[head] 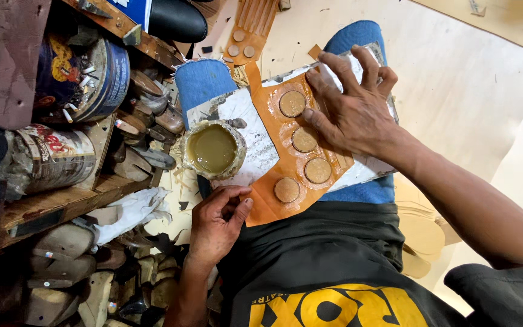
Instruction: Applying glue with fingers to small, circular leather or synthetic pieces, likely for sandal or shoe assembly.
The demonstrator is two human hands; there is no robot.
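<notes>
At frame centre, our right hand (352,112) presses flat, fingers spread, on the orange leather (282,142), which carries four discs (304,139). Our left hand (216,221), loosely curled and empty, rests beside the glue tub (213,148).

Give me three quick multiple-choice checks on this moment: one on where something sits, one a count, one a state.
1. Where is the open tin of glue?
A. On the floor
B. On the board across the lap, beside the orange leather piece
C. On the wooden shelf

2. How many round discs lie on the orange leather piece?
A. Two
B. Four
C. Six

3. What is the right hand doing?
A. Pressing flat on the leather
B. Holding a brush
C. Hanging in the air

Answers:
1 B, the tin stands on the board.
2 B, four discs run in a row.
3 A, its fingers lie spread on the leather.
</notes>
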